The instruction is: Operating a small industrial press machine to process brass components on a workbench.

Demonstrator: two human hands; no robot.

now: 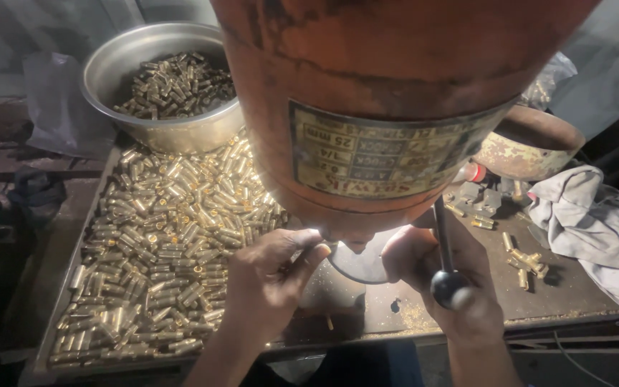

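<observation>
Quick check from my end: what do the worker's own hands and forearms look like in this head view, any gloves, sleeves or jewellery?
Both are bare. The left hand wears no glove, and its forearm shows no sleeve down to the bottom edge. The right hand is ungloved too, wrist uncovered. No ring, watch or bracelet shows on the visible parts. Dim light and the orange machine head hide some fingertips.

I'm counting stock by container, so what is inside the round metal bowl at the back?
The metal bowl holds a heap of short brass cylindrical pieces, like those spread over the tray in front. The orange machine head covers its right edge, and the heap hides the bottom.
</observation>
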